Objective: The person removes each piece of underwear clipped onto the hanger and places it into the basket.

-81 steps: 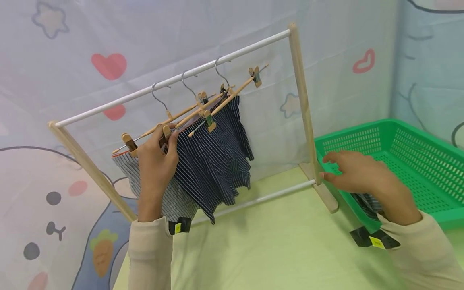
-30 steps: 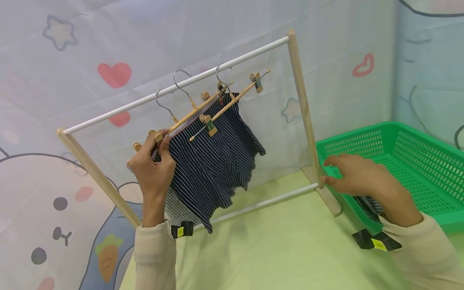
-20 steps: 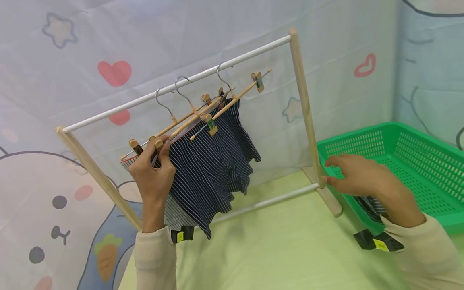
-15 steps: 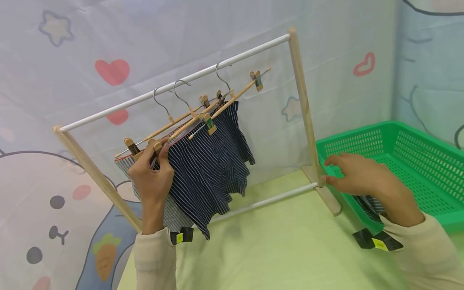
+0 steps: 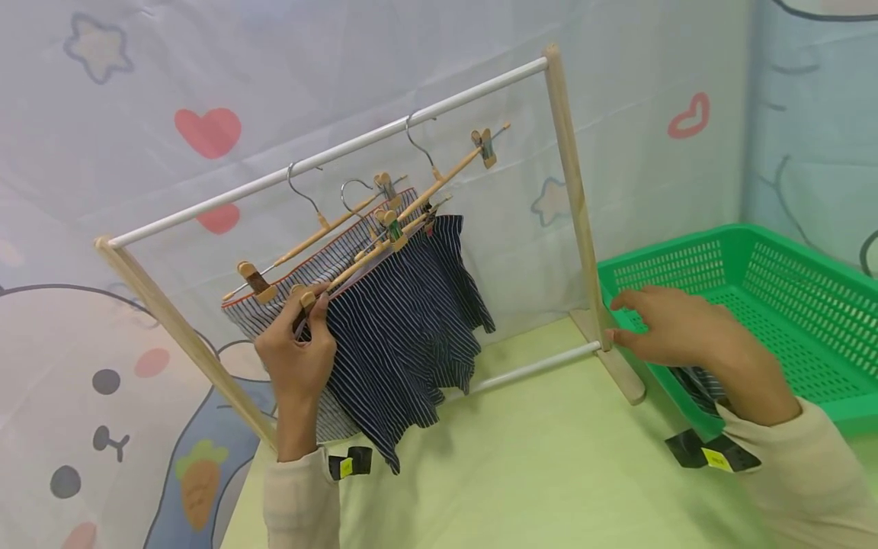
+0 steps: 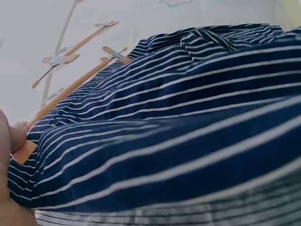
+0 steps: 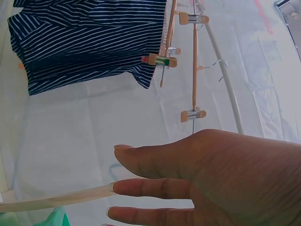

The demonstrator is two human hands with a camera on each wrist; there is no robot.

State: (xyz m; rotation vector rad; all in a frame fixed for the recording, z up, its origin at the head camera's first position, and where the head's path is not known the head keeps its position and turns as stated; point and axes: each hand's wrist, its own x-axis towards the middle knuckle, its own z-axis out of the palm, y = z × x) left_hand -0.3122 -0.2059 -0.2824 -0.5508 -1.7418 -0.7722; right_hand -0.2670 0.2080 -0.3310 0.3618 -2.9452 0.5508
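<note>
My left hand (image 5: 298,354) pinches the left clip end of a wooden clip hanger (image 5: 360,263), from which navy striped shorts (image 5: 405,335) hang. This hanger's metal hook (image 5: 353,187) sits below the white rail (image 5: 329,156), off it. In the left wrist view, the navy cloth (image 6: 155,127) fills most of the picture, with the thumb at the left edge. My right hand (image 5: 686,339) is held with fingers extended, fingertips right at the wooden right post (image 5: 576,206) of the rack. The right wrist view shows its thumb and fingers apart.
Behind the navy shorts, grey striped shorts (image 5: 257,313) hang from another clip hanger (image 5: 302,245) on the rail. A bare clip hanger (image 5: 446,179) hangs to the right. A green basket (image 5: 809,297) with dark striped cloth (image 5: 696,385) stands at the right on the light green table (image 5: 521,457).
The navy shorts' hanger has come off the rail and moved down toward me with my left hand, uncovering more of the grey shorts. My right hand stays by the post.
</note>
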